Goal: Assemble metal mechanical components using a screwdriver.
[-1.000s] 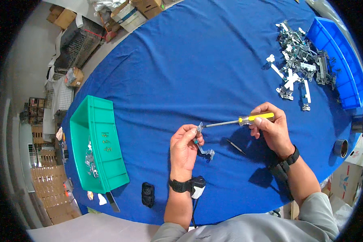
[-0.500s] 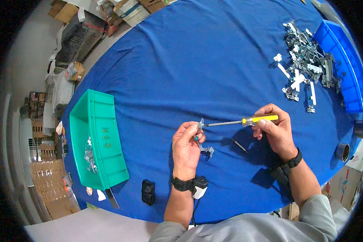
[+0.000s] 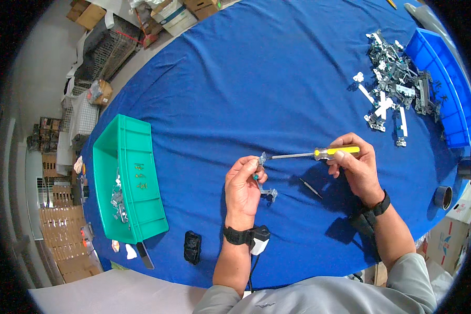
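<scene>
My left hand (image 3: 240,193) pinches a small metal bracket (image 3: 270,193) between thumb and fingers; one end sticks up past the fingertips and the other hangs below them. In my right hand (image 3: 362,172) is a screwdriver (image 3: 337,152) with a yellow and clear handle, held nearly level. Its shaft runs left, and the tip meets the bracket's upper end; whether it sits in a screw is too small to tell. A thin, pointed metal rod (image 3: 311,187) lies on the blue cloth (image 3: 235,83), left of my right wrist.
A green bin (image 3: 141,214) with several metal pieces inside stands at left. At far right, a heap of metal brackets (image 3: 400,86) lies beside a blue bin (image 3: 450,89). A roll of dark tape (image 3: 443,197) sits near the right edge, and a black object (image 3: 192,247) lies near my left wrist.
Both hands keep their grips, and the screwdriver tip stays at the bracket. The bracket's upper end and the shaft's tip have risen slightly; the whole view has shifted a little.
</scene>
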`<state>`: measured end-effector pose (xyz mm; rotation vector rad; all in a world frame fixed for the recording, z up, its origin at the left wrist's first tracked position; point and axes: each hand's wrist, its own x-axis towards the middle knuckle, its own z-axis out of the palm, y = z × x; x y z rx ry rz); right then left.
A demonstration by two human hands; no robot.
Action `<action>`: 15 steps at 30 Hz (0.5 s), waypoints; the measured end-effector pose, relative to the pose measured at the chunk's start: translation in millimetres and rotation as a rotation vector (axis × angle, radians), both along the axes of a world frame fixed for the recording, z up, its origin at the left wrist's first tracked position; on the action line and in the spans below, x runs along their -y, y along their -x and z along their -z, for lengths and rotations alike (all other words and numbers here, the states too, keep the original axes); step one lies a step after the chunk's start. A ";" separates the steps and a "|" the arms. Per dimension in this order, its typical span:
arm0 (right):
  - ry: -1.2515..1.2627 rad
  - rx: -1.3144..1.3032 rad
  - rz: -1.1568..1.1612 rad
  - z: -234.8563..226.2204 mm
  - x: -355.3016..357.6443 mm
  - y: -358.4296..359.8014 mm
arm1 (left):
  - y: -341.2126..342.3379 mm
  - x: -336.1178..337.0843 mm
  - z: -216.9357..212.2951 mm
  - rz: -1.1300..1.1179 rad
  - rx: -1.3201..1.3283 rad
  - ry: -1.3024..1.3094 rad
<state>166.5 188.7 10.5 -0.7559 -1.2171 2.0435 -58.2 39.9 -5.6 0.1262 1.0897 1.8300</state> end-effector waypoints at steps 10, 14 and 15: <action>0.010 -0.019 0.033 0.8 -2.3 -1.4 | 0.0 -1.0 -1.5 0.000 0.021 -0.013; -0.010 0.020 -0.013 -1.5 2.5 0.6 | 1.6 0.6 0.4 0.009 -0.011 0.006; -0.015 0.017 -0.017 -0.9 2.3 0.6 | 1.5 0.6 0.8 0.009 -0.008 0.003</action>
